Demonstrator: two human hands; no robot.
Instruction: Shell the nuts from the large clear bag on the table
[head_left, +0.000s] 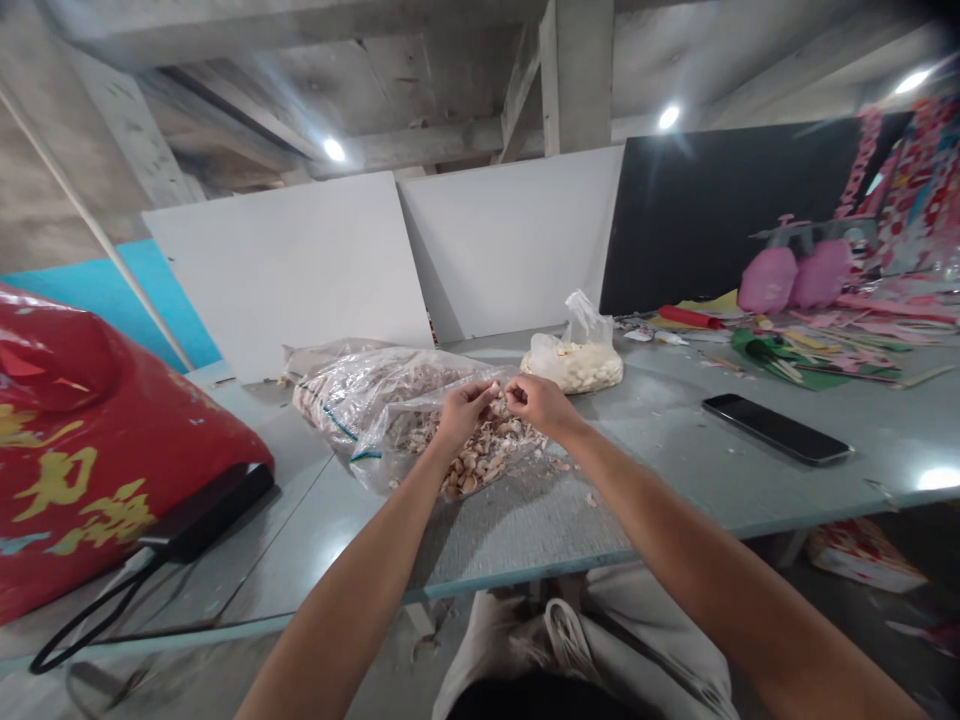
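My left hand (466,410) pinches a small pale piece that looks like a garlic clove (495,386) between thumb and fingers. Close beside it, my right hand (541,402) is closed with its fingertips pressed together; whatever they grip is hidden. Both hands hover over a pile of brownish cloves and loose skins (480,462), which spills from the mouth of a large clear plastic bag (360,395) lying on the table. Just behind my right hand stands a smaller clear bag (574,362) filled with pale, peeled-looking cloves.
A red bag (112,440) with yellow lettering and a black power bank (217,510) with a cable sit at left. A phone (776,428) lies at right on the grey table (525,550). Beyond it are paper scraps (817,350) and pink containers (795,278). White boards (517,240) stand behind.
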